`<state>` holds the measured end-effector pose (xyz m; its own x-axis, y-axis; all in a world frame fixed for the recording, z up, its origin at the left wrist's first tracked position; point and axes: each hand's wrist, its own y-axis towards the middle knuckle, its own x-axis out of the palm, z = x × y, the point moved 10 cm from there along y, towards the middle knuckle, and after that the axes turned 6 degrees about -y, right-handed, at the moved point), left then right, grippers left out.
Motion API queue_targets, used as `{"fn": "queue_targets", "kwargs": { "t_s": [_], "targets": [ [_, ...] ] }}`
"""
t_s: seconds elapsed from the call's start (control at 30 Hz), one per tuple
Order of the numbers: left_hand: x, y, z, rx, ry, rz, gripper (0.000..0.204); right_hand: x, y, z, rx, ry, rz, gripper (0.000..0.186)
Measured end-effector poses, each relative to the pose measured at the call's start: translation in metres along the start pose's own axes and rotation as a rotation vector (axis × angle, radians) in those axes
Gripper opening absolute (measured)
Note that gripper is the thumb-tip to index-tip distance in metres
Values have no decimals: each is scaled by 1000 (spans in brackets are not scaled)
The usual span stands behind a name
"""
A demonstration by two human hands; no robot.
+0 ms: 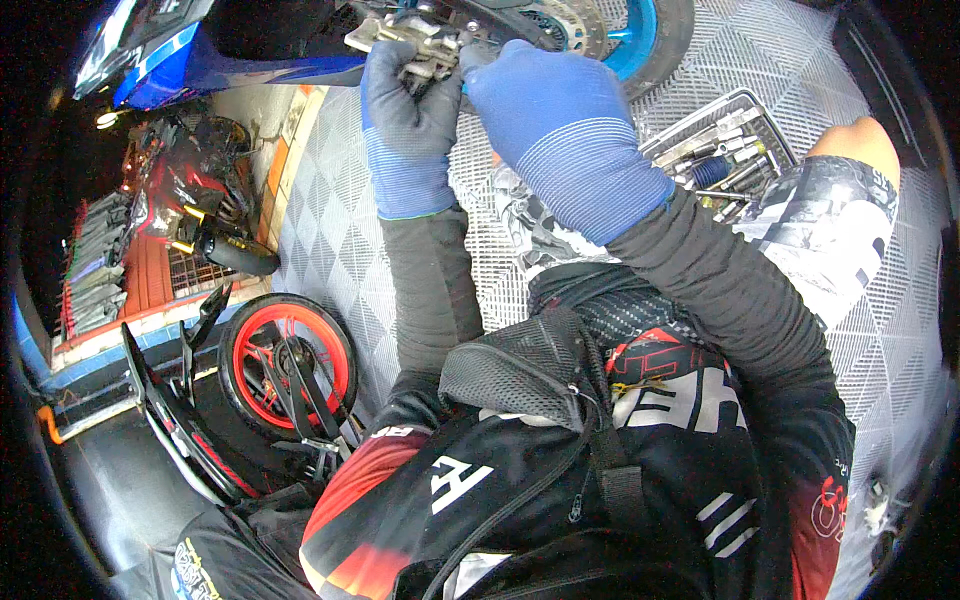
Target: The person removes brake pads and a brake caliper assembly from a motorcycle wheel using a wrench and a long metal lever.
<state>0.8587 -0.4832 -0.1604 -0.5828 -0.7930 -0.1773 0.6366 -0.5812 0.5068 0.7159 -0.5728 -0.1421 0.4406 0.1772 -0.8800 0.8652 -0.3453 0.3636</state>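
A blue motorcycle [190, 70] stands at the top, with a grey metal bracket-like part [428, 50] low on its side, near the blue-rimmed wheel [632, 40]. Against that part, my left hand [408, 125], in a blue and grey work glove, is closed with thumb and fingers pinching its lower edge. Just right of it, my right hand [550, 105], gloved the same way, is curled into a fist by the same part. The back of the glove hides its fingertips and whatever they grip.
A tray [745, 103] of sockets and hand tools sits on the grey tiled floor [340, 200], beyond my right forearm. To the left are a red-rimmed wheel [288, 365] on another motorcycle and a dark red motorcycle [190, 195]. Dark printed clothing [225, 550] shows at lower left.
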Motion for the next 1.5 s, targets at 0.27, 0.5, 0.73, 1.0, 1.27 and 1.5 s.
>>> {"fn": "queue_targets", "kwargs": {
  "t_s": [0.27, 0.5, 0.73, 1.0, 1.27, 1.5],
  "targets": [
    [-1, 3, -8, -34, 78, -26, 40, -8, 0, 4, -83, 38, 51, 22],
    [-13, 5, -26, -227, -432, 98, 40, -5, -11, 14, -54, 167, -66, 32],
    [4, 7, -24, -396, -831, 153, 45, 5, -10, 22, -7, 479, -12, 37],
    [-2, 0, -1, 11, -189, 132, 27, 29, -9, 31, 50, 728, 154, 33],
    [7, -10, 1, 122, -328, 93, 27, 30, -17, 26, 35, 589, 212, 36],
    [13, -23, 26, 290, 327, 137, 20, 13, -15, 11, -23, 485, 257, 38]
  ]
}}
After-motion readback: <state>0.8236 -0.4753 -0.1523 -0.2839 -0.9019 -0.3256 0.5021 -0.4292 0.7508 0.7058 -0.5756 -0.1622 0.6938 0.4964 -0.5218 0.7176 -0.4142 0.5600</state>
